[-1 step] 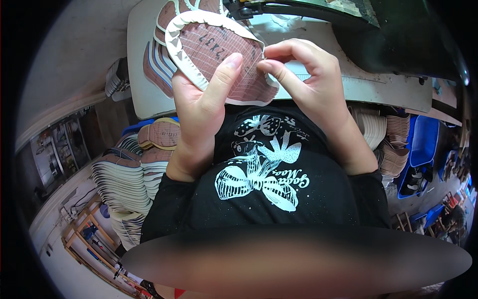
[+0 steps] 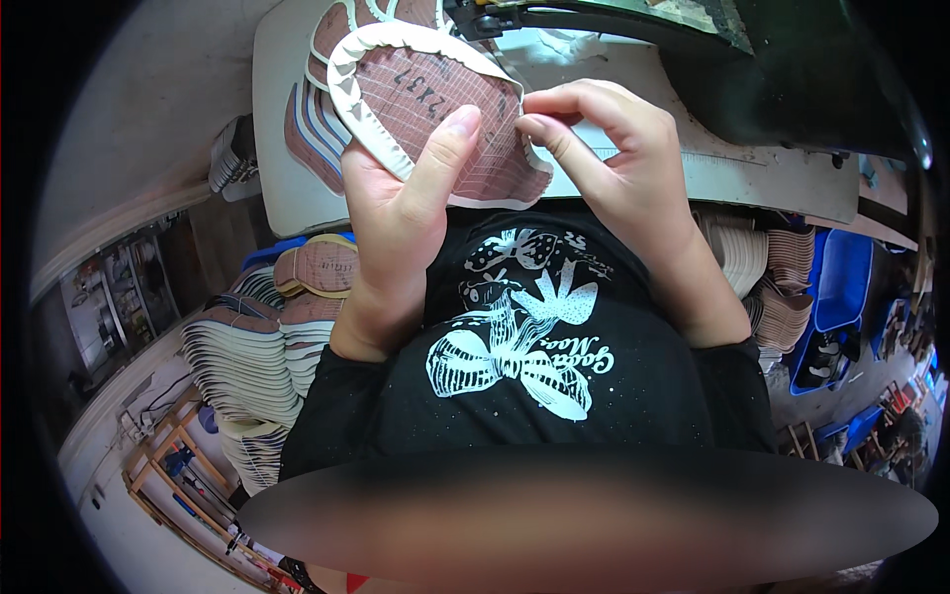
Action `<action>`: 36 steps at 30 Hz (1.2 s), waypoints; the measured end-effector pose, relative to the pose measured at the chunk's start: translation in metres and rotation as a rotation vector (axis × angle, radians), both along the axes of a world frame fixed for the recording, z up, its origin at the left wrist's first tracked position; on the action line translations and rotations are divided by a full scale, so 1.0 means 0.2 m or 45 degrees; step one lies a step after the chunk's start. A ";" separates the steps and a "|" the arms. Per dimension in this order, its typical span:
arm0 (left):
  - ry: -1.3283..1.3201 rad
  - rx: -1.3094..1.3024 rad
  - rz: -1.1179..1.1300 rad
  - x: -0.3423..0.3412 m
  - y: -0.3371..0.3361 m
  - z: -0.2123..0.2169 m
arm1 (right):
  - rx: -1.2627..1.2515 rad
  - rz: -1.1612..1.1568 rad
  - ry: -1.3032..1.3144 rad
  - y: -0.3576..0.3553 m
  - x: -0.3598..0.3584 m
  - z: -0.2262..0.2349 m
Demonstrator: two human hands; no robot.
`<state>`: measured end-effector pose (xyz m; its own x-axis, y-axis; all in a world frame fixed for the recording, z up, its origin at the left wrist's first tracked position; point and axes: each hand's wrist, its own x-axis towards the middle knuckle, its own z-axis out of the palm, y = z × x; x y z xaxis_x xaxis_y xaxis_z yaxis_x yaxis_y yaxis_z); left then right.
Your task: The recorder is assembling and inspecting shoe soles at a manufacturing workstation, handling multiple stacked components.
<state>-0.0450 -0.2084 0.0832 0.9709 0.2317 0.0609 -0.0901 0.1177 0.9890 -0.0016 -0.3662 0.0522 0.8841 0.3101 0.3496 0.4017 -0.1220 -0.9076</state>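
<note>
A brown shoe insole (image 2: 411,124) with a grid pattern and dark markings is held up over the near edge of the table. A gathered white band (image 2: 396,38) runs round its rim. My left hand (image 2: 398,213) grips the insole from the left, thumb flat on its face and the other fingers hidden beneath. At the right edge, the thumb and forefinger of my right hand (image 2: 623,144) pinch the rim. Further insoles with white edges (image 2: 315,144) lie on the table just behind and left of the held one.
The white table (image 2: 712,178) carries a dark sewing machine (image 2: 782,79) at the far right, its head (image 2: 485,20) close behind the insole. Tall stacks of insoles (image 2: 242,361) stand at my left, more stacks (image 2: 737,252) at my right, beside a blue bin (image 2: 841,282).
The fingertips of my right hand have shifted very slightly at the rim. The insole and my left hand look the same.
</note>
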 end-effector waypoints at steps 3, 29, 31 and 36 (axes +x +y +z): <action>-0.038 0.107 0.002 -0.01 0.01 -0.01 | -0.228 -0.079 -0.354 0.00 0.00 -0.02; 0.011 -0.091 -0.061 0.02 0.03 -0.08 | 0.030 0.037 0.054 -0.05 -0.01 -0.07; -0.028 -0.077 -0.063 0.05 0.05 -0.11 | 0.077 -0.011 0.033 -0.02 -0.02 -0.06; 0.003 -0.328 0.028 0.20 0.12 -0.17 | 0.518 0.302 0.641 0.05 -0.01 -0.20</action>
